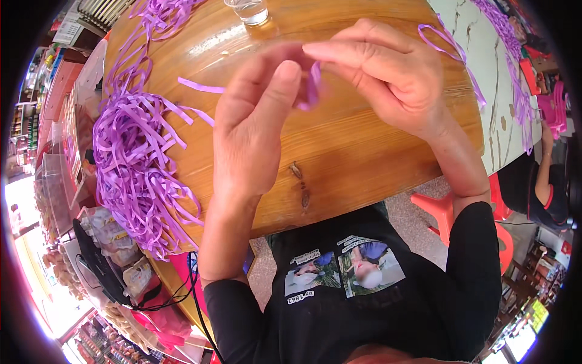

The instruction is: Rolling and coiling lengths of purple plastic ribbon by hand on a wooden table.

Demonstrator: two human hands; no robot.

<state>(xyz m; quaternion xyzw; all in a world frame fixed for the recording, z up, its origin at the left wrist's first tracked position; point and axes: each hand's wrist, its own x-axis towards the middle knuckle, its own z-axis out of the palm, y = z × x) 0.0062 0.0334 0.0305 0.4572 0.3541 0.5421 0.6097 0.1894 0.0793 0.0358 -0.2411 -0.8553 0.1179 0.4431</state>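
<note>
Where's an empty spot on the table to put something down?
The table has bare wood between the left hand and right forearm, toward the black shirt. Another free patch lies beyond the right hand, between the glass and ribbon loop. It's crowded on the left, under the ribbon pile. The gap between the hands holds a hanging ribbon.

Ribbon pile (133, 164) on worktop's (351, 164) L side; ribbon bunch (163, 12) beyond it, far L. Glass (251, 11) at far side, R of bunch. L hand (251, 124) & R hand (394, 79) above worktop, ribbon strip (313, 88) btwn. Loose ribbon (451, 46) along worktop's R edge. 2nd table (494, 130) adj. on R, w/ more ribbons (518, 103) along its R edge. Stool (441, 212) nr worktop's near R corner.
</note>
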